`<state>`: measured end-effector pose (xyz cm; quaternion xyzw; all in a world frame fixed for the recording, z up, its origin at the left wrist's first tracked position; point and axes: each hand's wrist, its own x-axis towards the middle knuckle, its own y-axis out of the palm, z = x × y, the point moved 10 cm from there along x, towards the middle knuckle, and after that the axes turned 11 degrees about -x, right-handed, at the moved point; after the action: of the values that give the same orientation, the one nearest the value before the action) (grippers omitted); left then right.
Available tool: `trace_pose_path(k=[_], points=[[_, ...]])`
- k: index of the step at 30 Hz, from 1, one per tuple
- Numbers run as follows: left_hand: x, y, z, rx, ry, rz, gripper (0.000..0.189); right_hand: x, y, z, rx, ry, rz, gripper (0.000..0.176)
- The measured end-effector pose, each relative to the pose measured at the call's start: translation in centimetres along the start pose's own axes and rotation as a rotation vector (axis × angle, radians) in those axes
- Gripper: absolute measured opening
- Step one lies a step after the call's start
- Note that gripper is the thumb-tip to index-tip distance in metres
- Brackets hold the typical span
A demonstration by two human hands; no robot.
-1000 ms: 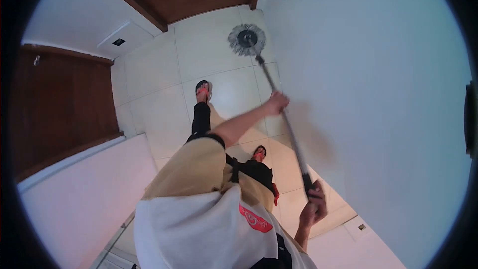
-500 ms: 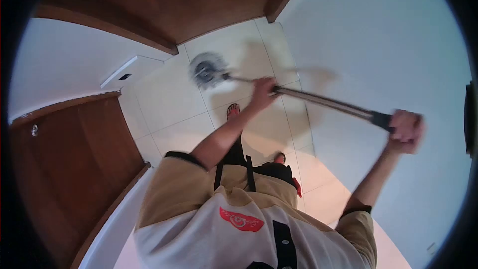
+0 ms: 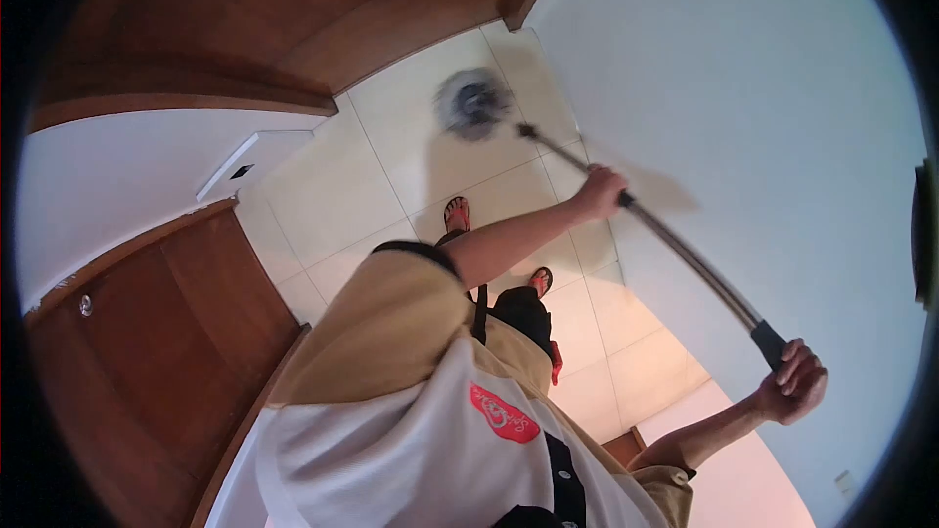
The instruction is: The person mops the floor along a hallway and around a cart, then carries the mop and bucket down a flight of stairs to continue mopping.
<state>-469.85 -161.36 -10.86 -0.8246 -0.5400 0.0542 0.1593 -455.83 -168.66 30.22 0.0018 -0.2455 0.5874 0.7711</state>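
A spin mop spans the view, its metal handle (image 3: 693, 256) running diagonally from lower right to upper left. Its round grey mop head (image 3: 473, 105) is blurred and rests on the pale tiled floor (image 3: 381, 225) near the brown door at the top. My left hand (image 3: 599, 193) is closed round the shaft partway down, just above the joint where the thinner section shows. Around the dark grip at the upper end, my right hand (image 3: 794, 383) is wrapped with fingers curled. My feet, in red-strapped sandals (image 3: 456, 213), stand on the tiles behind the mop head.
Close along the right side stands a white wall (image 3: 743, 108). A dark brown door (image 3: 411, 10) is ahead, and another brown door (image 3: 166, 323) with a round knob is at left. Between them, a white wall section (image 3: 127, 161) carries a small panel with a dark slot.
The mop head has swung right and farther away across the tiles. My left hand has moved right with the shaft; my right hand has come down, tilting the handle more steeply.
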Motion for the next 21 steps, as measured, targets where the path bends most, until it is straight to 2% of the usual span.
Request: trace_pose_path(k=[2,3,4,6,8,9,10,12,13,14,15,16,17,18,19,20,21], points=[[4.5,-0.8,-1.0,-0.116,0.102,-0.098,0.015,0.0,-0.1,0.0,0.011,0.073,-0.152,0.037],[6.1,-1.4,-1.0,-0.075,0.050,0.005,0.016,0.5,0.3,-0.6,0.048,0.103,-0.210,0.037],[6.8,-2.6,-1.0,-0.118,0.074,0.023,0.017,1.2,0.6,-1.4,0.088,0.135,-0.260,0.037],[6.3,-4.4,-0.3,-0.084,0.048,0.062,0.020,2.6,1.7,-1.8,0.149,0.132,-0.205,0.037],[3.6,-8.6,0.9,-0.090,0.086,-0.099,0.020,3.2,4.0,-1.6,0.263,0.142,-0.112,0.037],[1.7,-10.8,1.7,-0.094,0.106,-0.175,0.019,3.2,5.5,-2.0,0.286,0.166,-0.109,0.037],[-0.1,-12.0,3.7,0.022,-0.029,-0.079,0.016,3.1,7.3,-2.6,0.313,0.178,-0.054,0.037],[-6.1,-17.4,6.5,0.018,-0.033,-0.302,0.008,1.8,13.0,-3.0,0.369,0.212,0.080,0.036],[-10.0,-21.2,5.8,0.016,-0.029,-0.423,0.009,0.7,15.7,-3.2,0.366,0.216,0.112,0.035],[-13.7,-23.0,7.3,0.069,-0.112,-0.418,0.012,-0.7,18.9,-3.2,0.456,0.225,0.229,0.033],[-17.8,-25.2,7.5,0.150,-0.102,-0.467,0.018,-2.9,19.6,-4.3,0.212,0.253,0.129,0.034],[-22.1,-26.1,10.8,0.161,-0.283,-0.374,0.023,-4.9,24.8,-2.2,0.441,0.093,0.408,0.033],[-26.6,-28.5,9.8,0.156,-0.131,-0.544,0.026,-8.7,26.4,-3.0,0.552,0.129,0.432,0.026],[-31.1,-28.4,14.2,0.221,-0.283,-0.413,0.026,-12.5,28.0,-3.8,0.663,0.170,0.454,0.019],[-34.6,-29.0,16.1,0.218,-0.431,-0.358,0.025,-16.3,29.6,-4.5,0.772,0.213,0.473,0.015],[-37.1,-28.5,17.4,0.218,-0.579,-0.300,0.025,-18.4,30.6,-3.2,0.724,0.105,0.606,0.015],[-38.3,-27.3,17.5,0.288,-0.624,-0.295,0.024,-20.8,30.4,-4.0,0.618,0.164,0.696,0.018]])
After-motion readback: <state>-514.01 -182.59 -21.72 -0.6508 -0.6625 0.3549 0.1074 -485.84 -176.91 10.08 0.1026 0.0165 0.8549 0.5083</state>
